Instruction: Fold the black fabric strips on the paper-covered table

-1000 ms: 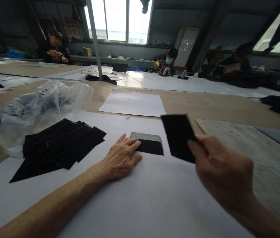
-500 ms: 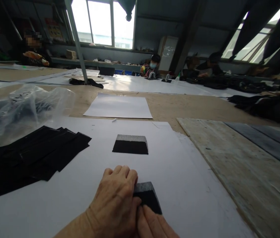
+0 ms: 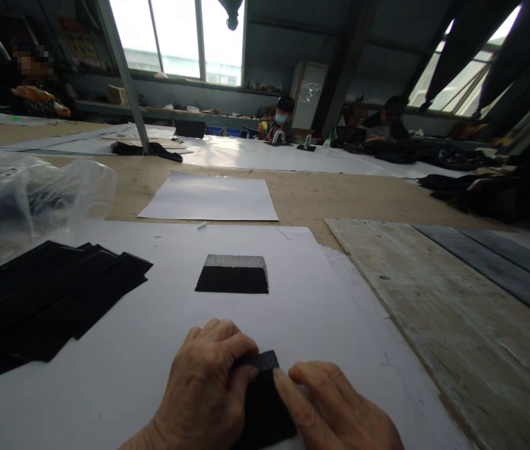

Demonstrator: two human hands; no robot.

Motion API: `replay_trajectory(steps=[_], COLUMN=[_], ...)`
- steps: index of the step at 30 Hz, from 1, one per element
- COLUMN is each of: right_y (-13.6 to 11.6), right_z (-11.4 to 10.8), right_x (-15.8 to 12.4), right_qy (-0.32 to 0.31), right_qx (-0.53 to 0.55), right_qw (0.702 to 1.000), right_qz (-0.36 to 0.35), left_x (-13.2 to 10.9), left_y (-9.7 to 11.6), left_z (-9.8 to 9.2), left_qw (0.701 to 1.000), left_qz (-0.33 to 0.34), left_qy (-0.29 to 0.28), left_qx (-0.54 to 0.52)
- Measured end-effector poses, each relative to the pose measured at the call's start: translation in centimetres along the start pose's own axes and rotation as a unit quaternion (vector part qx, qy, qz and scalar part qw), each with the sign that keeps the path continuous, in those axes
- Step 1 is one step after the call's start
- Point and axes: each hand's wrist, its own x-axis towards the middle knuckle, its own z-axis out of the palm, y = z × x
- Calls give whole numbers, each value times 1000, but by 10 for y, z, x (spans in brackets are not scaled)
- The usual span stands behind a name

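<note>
Both of my hands press on a small black fabric piece lying on the white paper sheet near the bottom edge. My left hand covers its left side with fingers curled over the folded top edge. My right hand lies on its right side, thumb on the fabric. A folded black piece with a grey folded edge rests on the paper farther out. A fanned stack of black fabric pieces lies at the left.
A clear plastic bag sits at the far left. Another white sheet lies beyond. Worn wooden boards run along the right. Other people sit at the far tables, with dark cloth piles at the right.
My right hand brought the black piece down from the air to the paper. My left hand left the folded piece and joined it; both now press the new piece, its fold tightened.
</note>
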Motion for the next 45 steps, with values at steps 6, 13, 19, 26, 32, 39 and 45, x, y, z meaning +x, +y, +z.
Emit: replay_trajectory(steps=[6,13,19,26,32,39,45], right_y=[16,19,21,22,17,18,15], right_z=[-11,-10,-15,-13,-6,-8,2], right_x=[4,7,4,13,15,13,14], right_qy=[-89,-97,-123,-94,-117,-124,-67], right_qx=[-40,-26,16,77,38,15,21], right_qw=[994,993,992,992,992,991,994], right_qz=[-43,-55,-21,12,-35,-43,-80], left_x=[-1,1,1,3,3,-10,-10], left_y=[-4,-9,-2,2,0,-19,-22], left_z=[2,13,8,6,7,-22,-25], left_qw=[991,963,958,957,949,942,945], left_qz=[121,243,272,275,291,313,316], left_qy=[39,115,65,67,87,64,17], left_qx=[31,17,59,68,81,106,80])
